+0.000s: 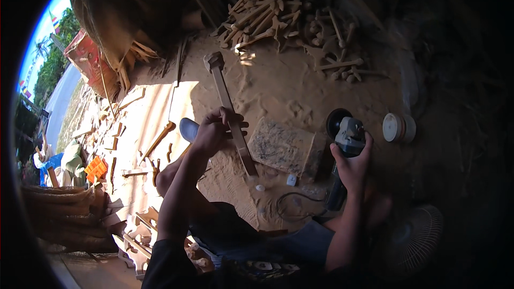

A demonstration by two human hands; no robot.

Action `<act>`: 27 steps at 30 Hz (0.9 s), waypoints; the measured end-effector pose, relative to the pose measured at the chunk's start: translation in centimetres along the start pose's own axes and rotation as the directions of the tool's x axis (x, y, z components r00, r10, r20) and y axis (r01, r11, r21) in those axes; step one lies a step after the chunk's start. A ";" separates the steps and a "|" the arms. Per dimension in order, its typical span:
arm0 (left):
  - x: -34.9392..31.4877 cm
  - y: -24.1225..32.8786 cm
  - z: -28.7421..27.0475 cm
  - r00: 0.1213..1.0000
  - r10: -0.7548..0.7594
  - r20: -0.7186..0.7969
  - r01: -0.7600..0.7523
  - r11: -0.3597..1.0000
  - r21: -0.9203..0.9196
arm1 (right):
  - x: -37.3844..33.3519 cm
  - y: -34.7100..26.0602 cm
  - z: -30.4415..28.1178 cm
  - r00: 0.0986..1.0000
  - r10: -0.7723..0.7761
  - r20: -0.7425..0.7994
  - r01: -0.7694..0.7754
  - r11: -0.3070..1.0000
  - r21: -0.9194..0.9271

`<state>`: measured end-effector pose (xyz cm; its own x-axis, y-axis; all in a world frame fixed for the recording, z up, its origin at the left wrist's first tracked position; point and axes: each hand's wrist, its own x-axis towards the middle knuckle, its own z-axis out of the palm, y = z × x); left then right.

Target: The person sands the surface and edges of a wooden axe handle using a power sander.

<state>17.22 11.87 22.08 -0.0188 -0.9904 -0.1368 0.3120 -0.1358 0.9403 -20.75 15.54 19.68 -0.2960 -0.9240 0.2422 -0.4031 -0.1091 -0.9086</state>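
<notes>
wooden bar (223, 90) left, grinder (350, 131) right, in curled hands (214, 129) (354, 167)

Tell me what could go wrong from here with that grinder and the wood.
1. The bare left hand grips the long wooden piece, so its fingers could be hurt if the grinder slipped.
2. Only the right hand holds the grinder; a kick might swing its disc off course.
3. The cord loops on the ground and might snag.

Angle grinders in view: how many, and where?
1: the angle grinder is held in the right hand, left of the white round container in the picture. Others could be hidden in the dark areas.
</notes>
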 end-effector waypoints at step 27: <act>7.3 -10.7 -4.7 0.805 0.118 -0.581 -0.138 0.990 0.009 | -8.5 -2.8 10.6 0.824 -0.089 0.559 0.168 0.981 -0.092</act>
<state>18.22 6.15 9.59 0.5738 -0.7989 -0.1804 0.3030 0.0024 0.9530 -7.95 19.84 16.61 0.2761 -0.9568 0.0905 -0.5249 -0.2291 -0.8197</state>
